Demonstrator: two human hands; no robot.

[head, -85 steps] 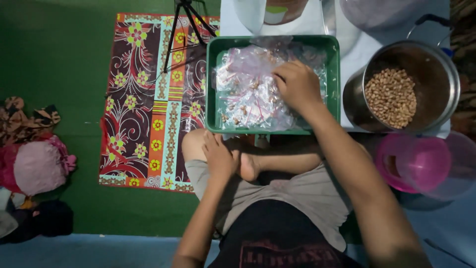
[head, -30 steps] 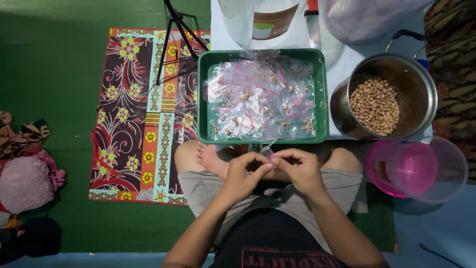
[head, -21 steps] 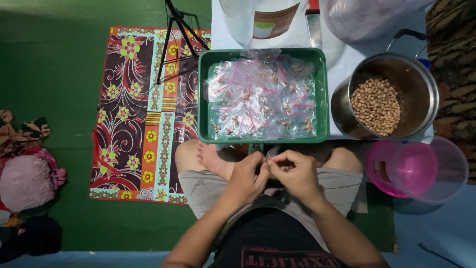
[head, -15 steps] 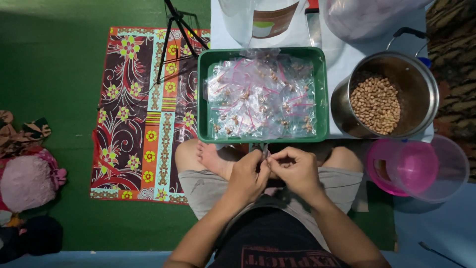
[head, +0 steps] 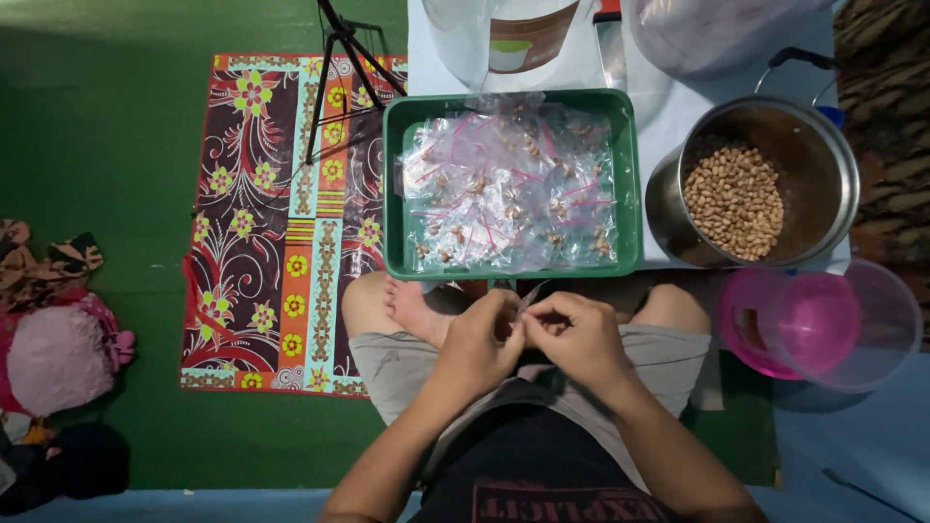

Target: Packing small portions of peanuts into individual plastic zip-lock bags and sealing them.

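I sit cross-legged on the floor. My left hand and my right hand meet over my lap, both pinching a small clear plastic bag between the fingertips. Just ahead of my knees lies a green tray heaped with several small clear zip bags, each with a few peanuts inside. To its right stands a metal pot holding loose peanuts.
A pink bowl nested with a clear container sits by my right knee. A patterned mat and a tripod's legs lie to the left on green flooring. Clear containers stand behind the tray. Bundled cloth lies far left.
My right hand left the tray and came back to my lap. Both hands have closed together on the small bag and shifted slightly over the last second.
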